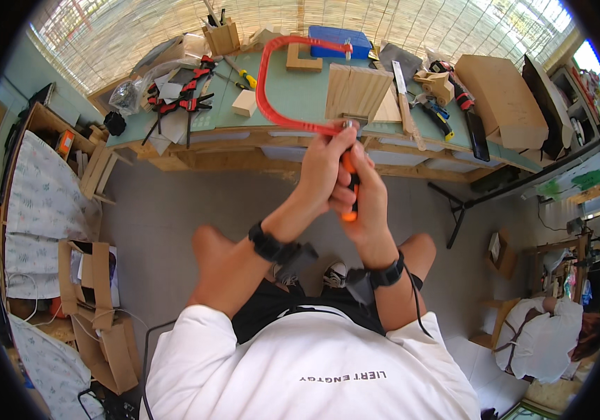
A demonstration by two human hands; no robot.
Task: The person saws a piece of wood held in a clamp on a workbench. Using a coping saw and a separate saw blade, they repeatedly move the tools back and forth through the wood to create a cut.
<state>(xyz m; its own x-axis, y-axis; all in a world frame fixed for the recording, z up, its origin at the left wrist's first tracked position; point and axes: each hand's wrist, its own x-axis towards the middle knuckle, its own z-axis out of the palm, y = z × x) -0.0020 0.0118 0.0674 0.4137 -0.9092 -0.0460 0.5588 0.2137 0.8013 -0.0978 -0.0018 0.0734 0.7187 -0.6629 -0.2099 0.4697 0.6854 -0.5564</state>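
Note:
A red-framed coping saw (261,80) with a deep curved bow reaches over the bench from my hands. Its orange-and-black handle hangs between them, pointing back toward me. My right hand (371,192) is wrapped round the handle. My left hand (319,168) closes at the top of the handle, its thumb and finger by the frame's near end. Just beyond, a pale upright wooden board (354,94) stands at the bench's front edge, close to the saw's near end. I cannot make out the blade or whether it touches the board.
On the green workbench (293,98) lie red-and-black clamps (188,94), a small wood block (245,103), a yellow-handled screwdriver (247,78) and a blue box (339,40). To the right are a wooden strip (403,105), a utility knife (440,124) and a cardboard box (501,98). Another person (541,336) sits behind, right.

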